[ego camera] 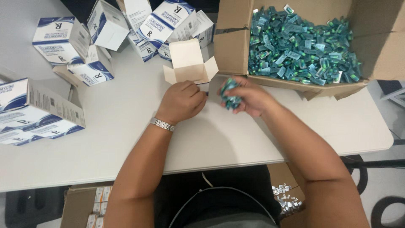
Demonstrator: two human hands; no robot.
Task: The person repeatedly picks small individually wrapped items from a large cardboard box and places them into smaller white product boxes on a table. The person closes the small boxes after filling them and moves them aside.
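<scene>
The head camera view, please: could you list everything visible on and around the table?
Table: one, white, fills the middle of the view.
Large carton: one, brown cardboard, open, far right on the table.
Blister strips: too many to count, teal-green, heaped inside the large carton.
Open small box: one, plain inner flaps up, just beyond the hands.
Printed small boxes: about ten, white and blue, scattered far left and centre, stacked at the left edge.
Floor cartons: two, brown, under the table's near edge.
Wristwatch: one, silver, left wrist.
Left hand: closed, knuckles up, on the table.
Right hand: holds a bunch of teal strips.
</scene>
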